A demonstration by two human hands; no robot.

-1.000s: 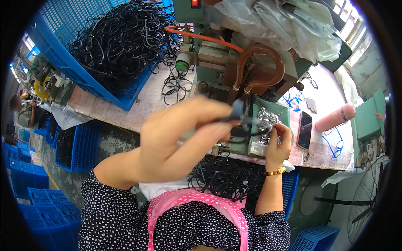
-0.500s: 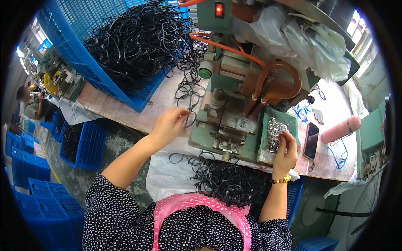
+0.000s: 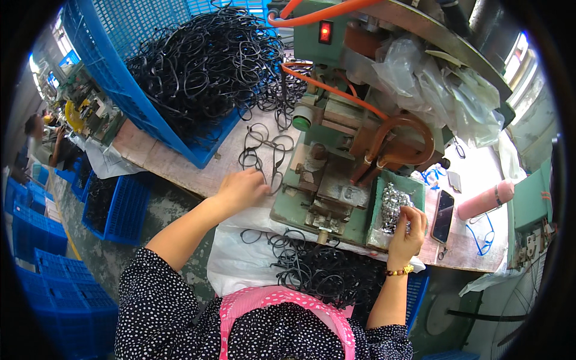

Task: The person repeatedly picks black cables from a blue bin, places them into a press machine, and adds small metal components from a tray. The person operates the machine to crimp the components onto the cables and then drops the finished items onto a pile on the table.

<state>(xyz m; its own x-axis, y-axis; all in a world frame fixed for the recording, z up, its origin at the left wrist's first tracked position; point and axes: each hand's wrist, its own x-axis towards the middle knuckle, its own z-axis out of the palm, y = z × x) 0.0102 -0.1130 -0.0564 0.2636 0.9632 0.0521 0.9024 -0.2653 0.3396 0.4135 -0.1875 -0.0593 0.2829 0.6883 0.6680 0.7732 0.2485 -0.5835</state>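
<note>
My left hand (image 3: 241, 191) is over the tabletop at the machine's left, its fingertips smeared by motion. Beside them lies a string of thin black looped bands (image 3: 264, 147); whether the fingers touch one I cannot tell. My right hand (image 3: 409, 234) is at the right edge of a green tray (image 3: 373, 225), thumb and fingertips pinched together over small silvery metal pieces (image 3: 393, 204). Anything in that pinch is too small to make out. Between the hands stands a green bench press (image 3: 294, 201) with a metal block and a brown curved guard (image 3: 429, 135).
A blue crate (image 3: 129, 99) heaped with black bands tilts at the back left. More black bands (image 3: 324, 267) lie on white sheeting over my lap. At the right are a phone (image 3: 443, 216), a pink bottle (image 3: 486, 201) and blue bands (image 3: 482, 237). Orange hoses (image 3: 336, 90) cross the press.
My left hand has moved a little down and left, and the black bands beside it are spread out more. My right hand stays pinched at the tray. The whole view has shifted slightly.
</note>
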